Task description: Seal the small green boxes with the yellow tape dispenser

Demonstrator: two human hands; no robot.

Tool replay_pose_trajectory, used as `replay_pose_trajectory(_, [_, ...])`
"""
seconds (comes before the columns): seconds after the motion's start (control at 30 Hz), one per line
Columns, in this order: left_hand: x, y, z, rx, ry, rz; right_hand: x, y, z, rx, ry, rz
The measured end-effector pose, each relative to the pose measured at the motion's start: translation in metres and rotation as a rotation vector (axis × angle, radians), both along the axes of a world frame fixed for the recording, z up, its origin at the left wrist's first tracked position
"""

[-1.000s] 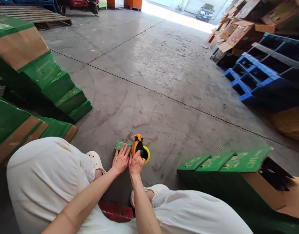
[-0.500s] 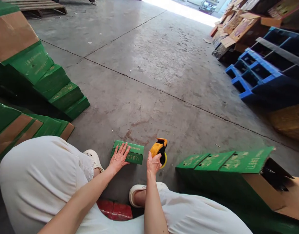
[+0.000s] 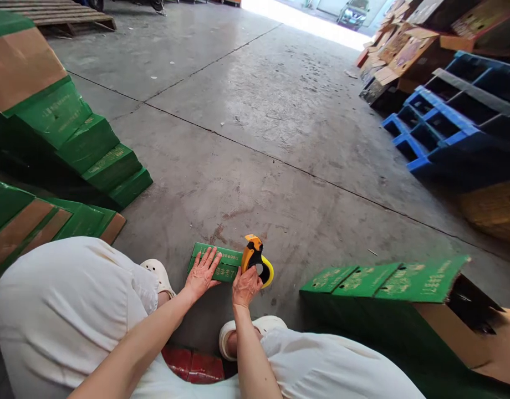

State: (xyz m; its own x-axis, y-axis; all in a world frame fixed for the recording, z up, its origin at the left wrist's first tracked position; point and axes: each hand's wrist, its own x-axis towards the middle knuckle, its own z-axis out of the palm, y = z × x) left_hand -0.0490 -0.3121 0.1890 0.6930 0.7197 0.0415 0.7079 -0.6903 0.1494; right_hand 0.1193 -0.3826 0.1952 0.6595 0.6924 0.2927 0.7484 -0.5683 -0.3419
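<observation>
A small green carton [image 3: 225, 272] with pale printed characters lies on the grey floor between my feet. My left hand [image 3: 202, 272] rests flat on its top with the fingers spread. My right hand [image 3: 246, 285] is wrapped round an orange and black tape dispenser [image 3: 252, 252] that carries a yellow-edged roll. The dispenser is at the carton's right end; whether it touches the carton I cannot tell.
Stacked green cartons [image 3: 95, 142] rise on the left. A row of green cartons [image 3: 375, 280] stands at the right, with an open flap. Blue pallets [image 3: 435, 119] and piled brown boxes [image 3: 413, 52] are further right. A wooden pallet [image 3: 67, 12] lies back left.
My right hand has moved left with the tape dispenser, from a gap beside the carton to its right end. My left hand stays on the carton.
</observation>
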Motion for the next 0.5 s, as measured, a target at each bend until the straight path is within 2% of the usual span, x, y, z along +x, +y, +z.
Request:
replay_pose_trajectory(0.1, [0.000, 0.000, 0.004, 0.012, -0.019, 0.004, 0.001, 0.005, 0.004, -0.015, 0.139, -0.085])
replay_pose_trajectory(0.23, [-0.001, 0.001, 0.006, 0.004, -0.022, -0.019, 0.013, 0.001, 0.009, -0.062, 0.352, -0.306])
replay_pose_trajectory(0.37, [-0.002, 0.002, 0.003, 0.006, -0.030, -0.023, 0.024, -0.017, 0.013, -0.118, 0.365, -0.464])
replay_pose_trajectory(0.43, [-0.003, 0.002, 0.002, 0.005, -0.036, -0.024, 0.021, -0.022, 0.015, -0.150, 0.349, -0.470])
replay_pose_trajectory(0.5, [-0.004, 0.002, 0.000, 0.003, -0.040, -0.024, 0.012, -0.021, 0.018, -0.174, 0.333, -0.364])
